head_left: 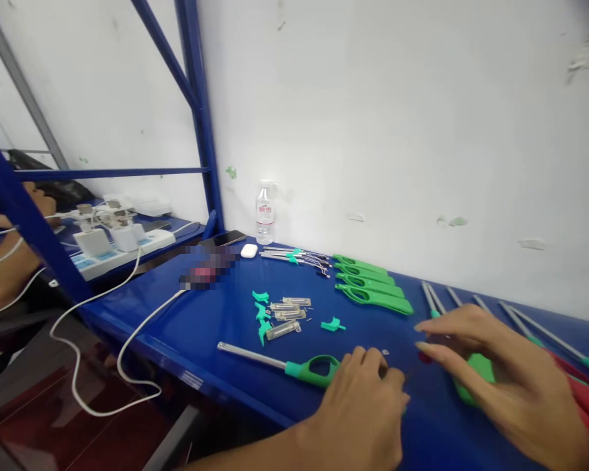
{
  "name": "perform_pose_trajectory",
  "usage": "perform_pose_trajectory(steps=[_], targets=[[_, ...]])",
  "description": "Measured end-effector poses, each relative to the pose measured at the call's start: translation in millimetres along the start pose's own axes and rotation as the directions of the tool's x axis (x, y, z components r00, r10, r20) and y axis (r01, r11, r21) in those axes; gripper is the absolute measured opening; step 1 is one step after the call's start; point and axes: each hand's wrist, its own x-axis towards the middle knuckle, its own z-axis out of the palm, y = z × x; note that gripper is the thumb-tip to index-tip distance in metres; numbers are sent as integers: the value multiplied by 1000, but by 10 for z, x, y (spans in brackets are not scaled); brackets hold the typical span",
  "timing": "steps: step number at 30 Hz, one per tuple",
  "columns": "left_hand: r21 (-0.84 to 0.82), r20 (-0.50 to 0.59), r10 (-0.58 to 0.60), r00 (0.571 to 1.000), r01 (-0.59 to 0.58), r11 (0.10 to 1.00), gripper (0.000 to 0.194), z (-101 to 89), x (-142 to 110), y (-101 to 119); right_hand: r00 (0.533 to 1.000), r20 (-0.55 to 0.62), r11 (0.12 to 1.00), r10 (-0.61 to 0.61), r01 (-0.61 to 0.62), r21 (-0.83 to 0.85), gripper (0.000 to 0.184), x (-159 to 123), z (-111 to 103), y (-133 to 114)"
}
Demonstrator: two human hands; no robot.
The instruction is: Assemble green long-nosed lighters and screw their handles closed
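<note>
A long-nosed gas lighter (313,370), with a silver tube and green handle, lies on the blue table. My left hand (366,399) is closed over its handle end, hiding part of it. To the right, my right hand (505,383) is raised above the table, thumb and forefinger slightly apart; I make out nothing between them. A small dark red bit shows by the thumb, its kind unclear. Below that hand is a green handle (481,366). Near my hands are a teal trigger piece (332,324) and a tiny pale part (385,352).
Clear fuel tanks (283,329), teal triggers (261,311), green handle shells (373,299) and wired metal tubes (285,254) lie farther back. A bottle (265,212) stands by the wall. Red-handled lighters (586,392) lie right. A white cable (147,327) crosses the left edge near a power strip (152,241).
</note>
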Motion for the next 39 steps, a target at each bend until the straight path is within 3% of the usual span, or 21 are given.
perform_pose_trajectory(steps=[4, 8, 11, 13, 15, 17, 20, 22, 27, 32, 36, 39], targets=[[-36, -11, 28, 1000, -28, 999, 22, 34, 38, -43, 999, 30, 996, 42, -40, -82, 22, -23, -39, 65], [-73, -15, 26, 1000, -27, 997, 21, 30, 57, -76, 983, 48, 983, 178, -180, 23, 22, -34, -39, 80], [-101, -12, -2, 1000, 1, 995, 20, 8, 53, -97, 997, -12, 997, 80, -80, 14, 9, 22, -26, 35], [-127, -14, -20, 1000, 18, 992, 19, -35, 34, -129, 1000, 0, 1000, 9, -9, -21, 12, 65, -29, -12], [-161, -11, -22, 1000, 20, 987, 14, -102, 8, -183, 997, 68, 999, 40, -42, 22, 27, 93, -35, -51], [-196, 16, -13, 1000, 16, 981, 16, -174, -12, -254, 984, 138, 985, 108, -125, 115, 31, 100, -34, -69], [-205, 46, -5, 999, 15, 979, 30, -241, -11, -349, 995, 73, 989, 64, -73, 128, 15, 90, -24, -59], [-199, 65, -14, 998, 26, 980, 30, -253, 6, -377, 999, 33, 996, 20, -23, 89, 12, 81, -19, -52], [-181, 115, -48, 992, 68, 981, 29, -276, 39, -329, 984, 173, 986, 36, -63, 154, 40, 82, -10, -56], [-165, 142, -70, 987, 93, 982, 36, -308, 47, -300, 997, 67, 997, 28, -32, 71, 18, 72, -13, -31], [-153, 154, -73, 985, 96, 983, 39, -289, 77, -327, 979, 200, 986, 26, -58, 154, 41, 81, -35, -36], [-146, 157, -72, 985, 95, 985, 40, -275, 94, -341, 972, 229, 973, 50, -100, 210, 31, 97, -20, -32]])
